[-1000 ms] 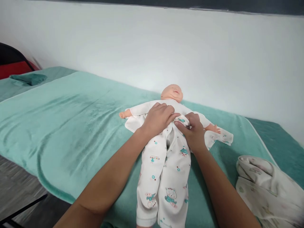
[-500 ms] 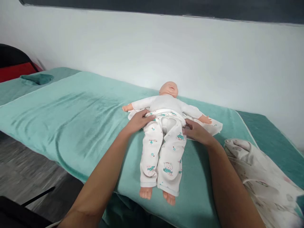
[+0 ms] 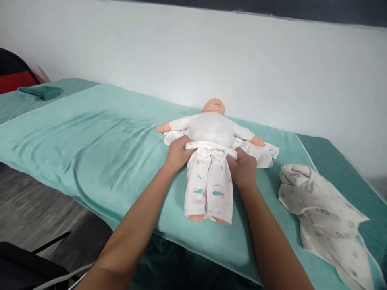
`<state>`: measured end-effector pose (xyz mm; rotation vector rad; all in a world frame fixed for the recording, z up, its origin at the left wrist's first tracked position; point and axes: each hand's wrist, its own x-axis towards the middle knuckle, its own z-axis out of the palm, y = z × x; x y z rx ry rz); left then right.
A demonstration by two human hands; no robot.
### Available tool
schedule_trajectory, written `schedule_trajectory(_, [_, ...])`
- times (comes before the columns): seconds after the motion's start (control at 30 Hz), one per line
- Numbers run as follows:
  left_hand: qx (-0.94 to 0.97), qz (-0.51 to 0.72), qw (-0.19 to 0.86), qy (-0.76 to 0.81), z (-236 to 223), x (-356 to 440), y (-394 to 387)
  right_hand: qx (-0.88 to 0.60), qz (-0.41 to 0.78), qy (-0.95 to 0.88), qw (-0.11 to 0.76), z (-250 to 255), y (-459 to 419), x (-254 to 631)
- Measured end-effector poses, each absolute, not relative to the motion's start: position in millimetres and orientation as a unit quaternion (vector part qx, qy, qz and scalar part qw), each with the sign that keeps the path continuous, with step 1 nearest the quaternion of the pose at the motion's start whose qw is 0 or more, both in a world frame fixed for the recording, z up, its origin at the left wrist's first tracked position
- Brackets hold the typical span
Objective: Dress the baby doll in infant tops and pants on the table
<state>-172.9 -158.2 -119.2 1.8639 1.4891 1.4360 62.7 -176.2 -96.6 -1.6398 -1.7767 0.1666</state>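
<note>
A baby doll (image 3: 211,127) lies on its back, arms spread, feet toward me. Its legs are in white baby pants (image 3: 219,185) printed with small teal animals; the cuffs reach down over most of the feet. On the waistband's left side, my left hand (image 3: 179,155) is closed with the thumb on top. My right hand (image 3: 243,166) grips the opposite side of the waistband. White printed cloth (image 3: 256,156) is spread beneath the doll's torso and arms.
A teal plush cover (image 3: 99,153) lies over the bed against a white wall. To the right rests a crumpled white printed garment (image 3: 326,217). At far left are a black and red object (image 3: 15,76) and a small dark teal cloth (image 3: 40,92).
Both hands have closed on the waistband, and my right hand has turned its back up. The legs look raised or bent, and the cuffs now cover more of the feet. My view has shifted slightly.
</note>
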Motion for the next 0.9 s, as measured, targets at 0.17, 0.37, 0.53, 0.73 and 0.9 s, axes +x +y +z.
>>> schedule_trajectory(0.17, [0.623,0.525,0.176,0.553,-115.9,-160.6,-150.7,-0.653,0.122,-0.639,0.389,-99.9,-169.8,51.4])
schedule_trajectory(0.37, [0.605,0.473,0.362,0.528,-115.5,-172.2,-181.7,-0.567,0.337,-0.640,0.394,-109.4,-184.1,72.5])
schedule_trajectory(0.53, [0.646,0.469,0.343,0.495,-122.4,-179.9,-198.3,-0.568,0.346,-0.652,0.364,-107.3,-206.3,73.1])
schedule_trajectory(0.73, [0.701,0.466,0.215,0.494,-126.9,-175.2,-204.5,-0.600,0.252,-0.653,0.387,-108.6,-220.9,56.0])
schedule_trajectory(0.9, [0.661,0.470,0.208,0.547,-126.4,-170.1,-211.5,-0.626,0.132,-0.655,0.402,-113.3,-224.9,47.8])
